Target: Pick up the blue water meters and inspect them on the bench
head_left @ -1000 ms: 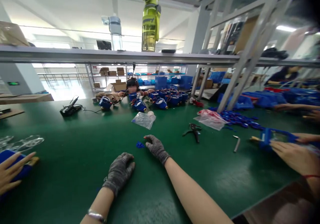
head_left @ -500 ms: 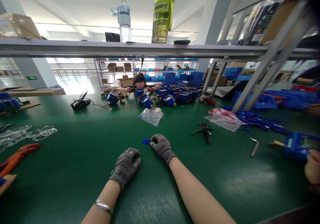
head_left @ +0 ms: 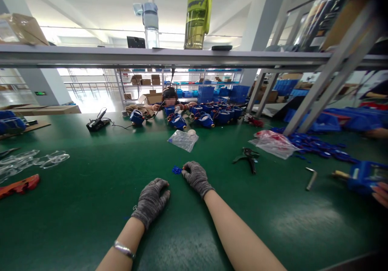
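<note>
Resting at the right edge of a small blue pile (head_left: 176,170) on the green surface (head_left: 91,206), the gloved right hand (head_left: 196,178) has curled fingers; whether they pinch a piece, I cannot tell. Nearer the wearer, the left hand (head_left: 152,202) curves loosely, thumb spread from fingers. A clear bag (head_left: 183,141) lies beyond the pile, black pliers (head_left: 249,158) farther right.

A green workbench (head_left: 91,206) and storage racks (head_left: 141,88) (plus blue bins (head_left: 206,95)) show a factory workshop.
</note>
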Demonstrator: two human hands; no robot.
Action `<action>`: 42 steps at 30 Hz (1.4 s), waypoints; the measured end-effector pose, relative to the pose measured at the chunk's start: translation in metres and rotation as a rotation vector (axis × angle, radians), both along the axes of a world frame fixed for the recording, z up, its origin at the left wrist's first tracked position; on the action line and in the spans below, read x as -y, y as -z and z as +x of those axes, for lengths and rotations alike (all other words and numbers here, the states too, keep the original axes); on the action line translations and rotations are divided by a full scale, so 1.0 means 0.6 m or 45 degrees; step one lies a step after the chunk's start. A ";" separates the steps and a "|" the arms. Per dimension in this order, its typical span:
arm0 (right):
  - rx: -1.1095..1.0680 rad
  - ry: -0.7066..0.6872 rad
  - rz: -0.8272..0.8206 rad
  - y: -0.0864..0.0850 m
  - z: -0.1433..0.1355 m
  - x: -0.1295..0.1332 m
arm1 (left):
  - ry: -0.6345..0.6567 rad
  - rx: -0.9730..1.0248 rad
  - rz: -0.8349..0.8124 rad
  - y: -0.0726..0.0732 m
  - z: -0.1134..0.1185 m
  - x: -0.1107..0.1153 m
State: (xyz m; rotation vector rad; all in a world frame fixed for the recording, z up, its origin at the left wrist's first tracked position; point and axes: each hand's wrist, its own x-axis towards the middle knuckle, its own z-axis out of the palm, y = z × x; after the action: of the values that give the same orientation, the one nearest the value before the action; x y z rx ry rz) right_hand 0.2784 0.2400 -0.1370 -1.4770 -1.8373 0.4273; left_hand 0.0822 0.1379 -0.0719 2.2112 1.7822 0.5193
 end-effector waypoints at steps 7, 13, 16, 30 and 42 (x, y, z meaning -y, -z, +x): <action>-0.078 -0.034 0.033 0.002 0.005 -0.001 | 0.008 -0.002 0.002 0.002 0.001 -0.003; -0.069 -0.141 0.138 0.005 0.002 0.004 | 0.000 0.003 -0.008 -0.003 0.003 -0.002; -0.021 -0.150 0.146 0.005 0.000 0.003 | -0.004 -0.007 -0.014 -0.003 0.003 -0.001; 0.005 -0.166 0.215 0.010 0.000 0.001 | -0.003 -0.019 -0.014 0.000 0.001 -0.001; 0.095 -0.198 0.247 0.003 -0.004 0.013 | -0.015 -0.028 -0.038 -0.008 0.006 0.000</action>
State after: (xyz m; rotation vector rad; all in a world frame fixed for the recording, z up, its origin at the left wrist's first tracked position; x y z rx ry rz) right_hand 0.2760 0.2321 -0.1386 -1.2401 -2.0000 0.2621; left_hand 0.0855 0.1378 -0.0671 2.1958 1.8035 0.4690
